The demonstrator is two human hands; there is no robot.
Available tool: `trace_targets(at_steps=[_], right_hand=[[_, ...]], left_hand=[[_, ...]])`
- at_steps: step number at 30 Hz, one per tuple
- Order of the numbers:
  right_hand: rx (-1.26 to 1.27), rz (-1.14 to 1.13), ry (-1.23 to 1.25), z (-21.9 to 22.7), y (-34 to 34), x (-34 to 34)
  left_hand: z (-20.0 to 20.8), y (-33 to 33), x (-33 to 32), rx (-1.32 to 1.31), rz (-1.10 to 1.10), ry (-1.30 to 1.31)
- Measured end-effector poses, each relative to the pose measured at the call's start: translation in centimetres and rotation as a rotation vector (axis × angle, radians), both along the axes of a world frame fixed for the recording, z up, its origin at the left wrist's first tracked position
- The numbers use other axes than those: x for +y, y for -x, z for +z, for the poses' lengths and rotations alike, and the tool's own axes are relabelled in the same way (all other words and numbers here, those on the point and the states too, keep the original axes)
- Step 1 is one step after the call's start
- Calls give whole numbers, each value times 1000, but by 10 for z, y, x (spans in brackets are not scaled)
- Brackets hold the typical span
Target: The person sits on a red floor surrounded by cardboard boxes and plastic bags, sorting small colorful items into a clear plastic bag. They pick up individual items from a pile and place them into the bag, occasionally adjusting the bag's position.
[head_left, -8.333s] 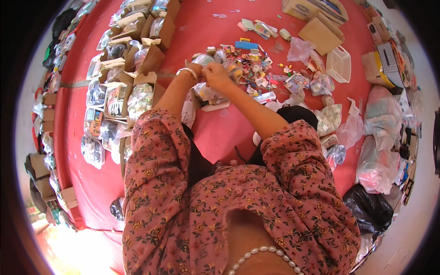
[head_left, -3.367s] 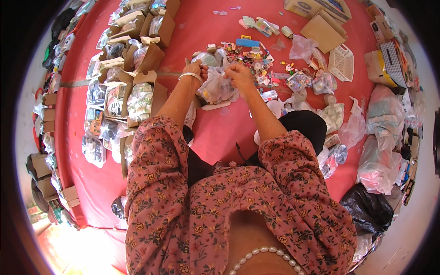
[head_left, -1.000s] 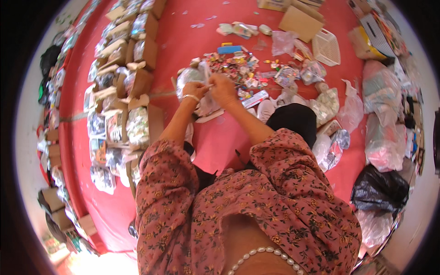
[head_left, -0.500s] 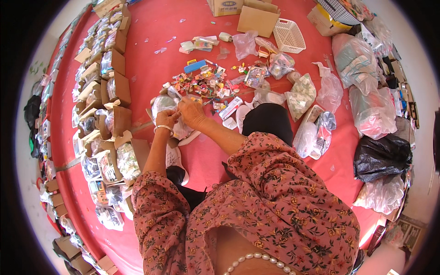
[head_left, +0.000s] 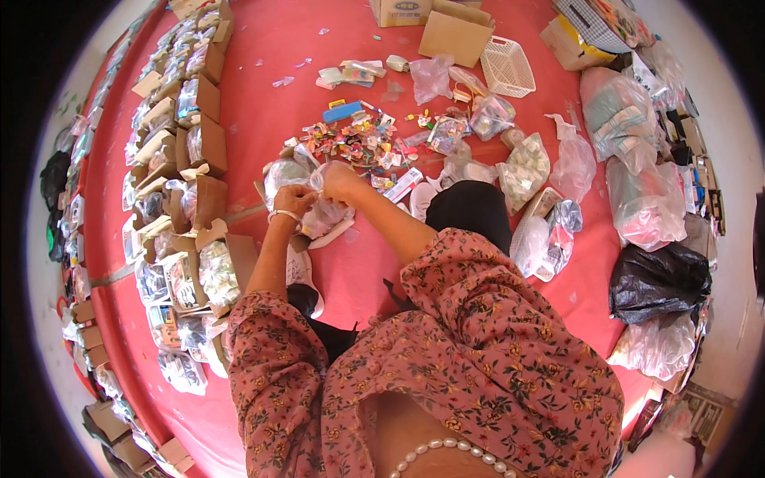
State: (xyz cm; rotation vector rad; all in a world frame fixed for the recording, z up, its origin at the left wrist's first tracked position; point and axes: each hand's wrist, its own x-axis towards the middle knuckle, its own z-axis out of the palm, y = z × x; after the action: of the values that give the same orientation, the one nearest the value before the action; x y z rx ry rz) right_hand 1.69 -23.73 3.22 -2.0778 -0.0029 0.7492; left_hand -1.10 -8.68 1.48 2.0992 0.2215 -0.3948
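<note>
Translucent plastic bag is pinched by the left hand and right hand, held close together; it sits over an open carton; beyond lies a heap of small colourful pieces, on red floor covering.

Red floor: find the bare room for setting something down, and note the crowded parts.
The floor is bare between the cardboard boxes and the trinket pile, and between the white shoes. Crowded: around the left hand and right hand, and among the plastic bags beside the knee.
</note>
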Motion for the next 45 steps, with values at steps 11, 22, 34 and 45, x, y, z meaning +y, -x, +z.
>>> trace_targets(at_steps=[11, 22, 34, 45], right_hand=[[124, -452, -296, -17, 7, 14], [126, -407, -295, 9, 17, 12], [194, -452, -422, -1, 16, -5], [-444, -300, -70, -31, 22, -9]], left_hand=[[-11, -4, 10, -68, -77, -57], [-6, -1, 5, 5, 0, -13], [-9, -1, 0, 33, 23, 57], [-13, -2, 0, 50, 47, 106]])
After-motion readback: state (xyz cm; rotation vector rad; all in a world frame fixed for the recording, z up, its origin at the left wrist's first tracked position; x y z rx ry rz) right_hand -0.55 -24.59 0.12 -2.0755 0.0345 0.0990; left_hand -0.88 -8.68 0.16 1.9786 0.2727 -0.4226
